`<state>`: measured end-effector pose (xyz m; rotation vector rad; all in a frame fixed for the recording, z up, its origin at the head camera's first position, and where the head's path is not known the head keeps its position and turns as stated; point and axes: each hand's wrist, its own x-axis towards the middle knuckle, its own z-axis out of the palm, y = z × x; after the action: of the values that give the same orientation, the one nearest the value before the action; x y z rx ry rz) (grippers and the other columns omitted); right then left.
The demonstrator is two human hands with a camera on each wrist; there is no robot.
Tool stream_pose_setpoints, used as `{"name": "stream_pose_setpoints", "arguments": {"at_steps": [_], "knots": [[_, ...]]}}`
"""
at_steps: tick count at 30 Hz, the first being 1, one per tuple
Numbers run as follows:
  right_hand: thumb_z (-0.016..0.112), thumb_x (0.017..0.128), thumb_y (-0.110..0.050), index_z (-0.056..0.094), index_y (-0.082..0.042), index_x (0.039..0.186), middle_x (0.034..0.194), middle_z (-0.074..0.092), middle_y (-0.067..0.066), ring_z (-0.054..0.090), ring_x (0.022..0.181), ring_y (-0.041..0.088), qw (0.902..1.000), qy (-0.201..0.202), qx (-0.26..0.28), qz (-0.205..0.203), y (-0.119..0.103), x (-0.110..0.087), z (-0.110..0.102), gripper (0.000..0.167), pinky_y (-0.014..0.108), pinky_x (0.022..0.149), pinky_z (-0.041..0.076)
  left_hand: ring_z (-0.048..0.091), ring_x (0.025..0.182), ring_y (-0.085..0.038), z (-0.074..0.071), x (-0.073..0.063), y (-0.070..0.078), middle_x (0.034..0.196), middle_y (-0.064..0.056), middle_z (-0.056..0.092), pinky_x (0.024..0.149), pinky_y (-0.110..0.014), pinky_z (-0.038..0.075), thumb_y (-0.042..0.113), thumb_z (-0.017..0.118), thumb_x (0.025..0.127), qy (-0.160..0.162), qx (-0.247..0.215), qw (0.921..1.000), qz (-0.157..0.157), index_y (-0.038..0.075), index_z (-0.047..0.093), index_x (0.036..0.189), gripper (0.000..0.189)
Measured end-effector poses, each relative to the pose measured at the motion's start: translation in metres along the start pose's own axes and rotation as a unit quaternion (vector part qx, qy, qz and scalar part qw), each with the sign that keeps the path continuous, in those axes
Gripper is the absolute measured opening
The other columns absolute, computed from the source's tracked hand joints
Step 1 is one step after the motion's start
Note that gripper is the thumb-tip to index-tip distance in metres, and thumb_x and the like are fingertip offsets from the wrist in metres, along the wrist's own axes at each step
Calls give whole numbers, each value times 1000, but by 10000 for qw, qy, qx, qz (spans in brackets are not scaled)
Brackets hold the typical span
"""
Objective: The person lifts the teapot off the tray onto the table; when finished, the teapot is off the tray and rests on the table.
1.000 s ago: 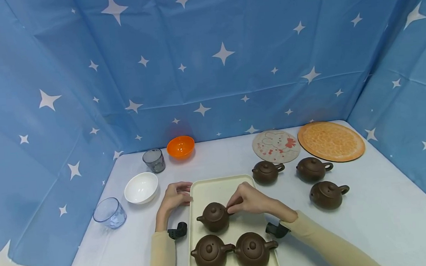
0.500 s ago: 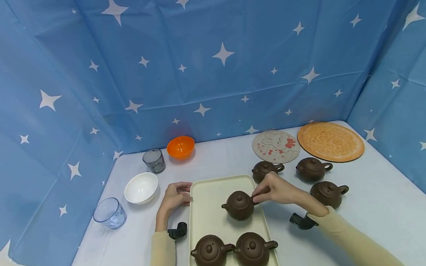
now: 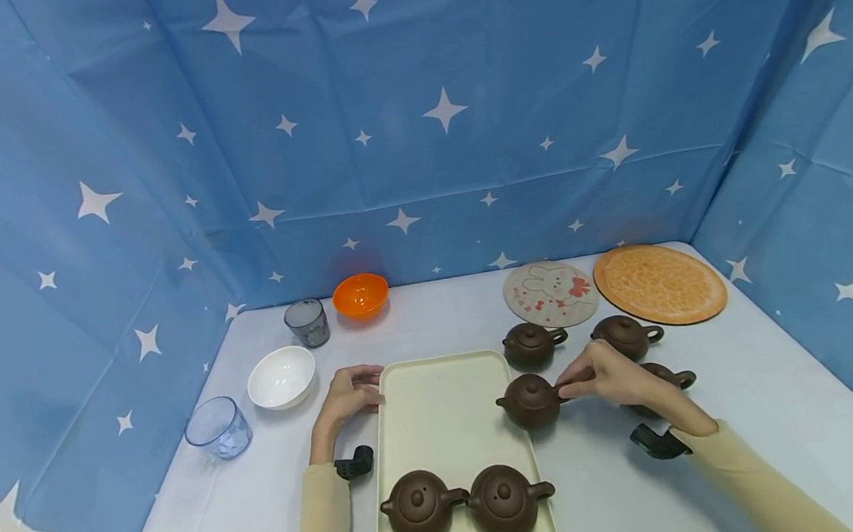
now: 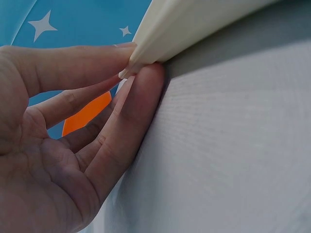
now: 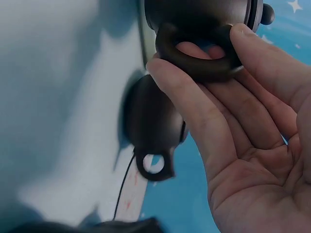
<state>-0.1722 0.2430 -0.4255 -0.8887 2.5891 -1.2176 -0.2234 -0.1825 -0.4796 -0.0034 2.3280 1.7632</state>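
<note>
My right hand (image 3: 610, 375) pinches the handle of a dark brown teapot (image 3: 531, 401) above the tray's right edge; in the right wrist view the thumb and fingers are on the looped handle (image 5: 194, 65). At the left rim of the cream tray (image 3: 445, 411) is my left hand (image 3: 343, 402). Its thumb and finger pinch the tray's edge (image 4: 153, 43) in the left wrist view. Two larger brown teapots, one on the left (image 3: 420, 507) and one on the right (image 3: 505, 502), stand side by side at the tray's near end.
Right of the tray stand three more teapots, one behind (image 3: 530, 345), one farther right (image 3: 622, 334), one partly hidden by my right arm (image 3: 668, 375). Beyond lie a rabbit mat (image 3: 551, 294) and orange mat (image 3: 661, 283). At left are bowls (image 3: 281, 378) (image 3: 361, 296) and glasses (image 3: 306, 323) (image 3: 219, 428).
My right hand has carried the teapot from over the middle of the tray rightward and slightly away, to its right edge. The left hand has stayed at the rim.
</note>
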Motion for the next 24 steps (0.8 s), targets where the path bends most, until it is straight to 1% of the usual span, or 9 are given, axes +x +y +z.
{"name": "stream_pose_setpoints", "arguments": {"at_steps": [4, 11, 19, 24], "knots": [[74, 82, -11, 77, -2, 89, 82, 74, 2, 66, 72, 4, 10000, 53, -29, 27, 7, -8, -5, 12, 20, 61, 54, 66, 72, -19, 0, 0, 0, 100, -18, 64, 62, -35, 61, -11, 67, 69, 13, 21, 10000, 13, -6, 62, 119, 51], [74, 81, -11, 77, -1, 90, 82, 74, 2, 58, 66, 1, 9992, 77, -135, 370, 14, -15, -12, 13, 19, 56, 49, 66, 73, -19, 0, 0, 1, 101, -18, 64, 62, -35, 61, -12, 67, 69, 16, 11, 10000, 20, -6, 62, 119, 51], [74, 81, -10, 77, -1, 90, 84, 74, 3, 64, 73, 2, 9989, -32, 50, 474, 20, -18, -8, 12, 19, 62, 53, 66, 72, -19, 1, 0, 2, 101, -18, 64, 62, -36, 61, -11, 67, 69, -17, 0, 10000, 16, -6, 62, 119, 51], [74, 80, -8, 77, -2, 89, 84, 74, 3, 65, 74, 4, 9987, -101, -11, 500, 21, -16, -8, 11, 21, 63, 55, 66, 72, -19, 1, -1, 1, 101, -18, 64, 62, -35, 61, -11, 67, 69, 2, 28, 10000, 9, -6, 62, 119, 51]]}}
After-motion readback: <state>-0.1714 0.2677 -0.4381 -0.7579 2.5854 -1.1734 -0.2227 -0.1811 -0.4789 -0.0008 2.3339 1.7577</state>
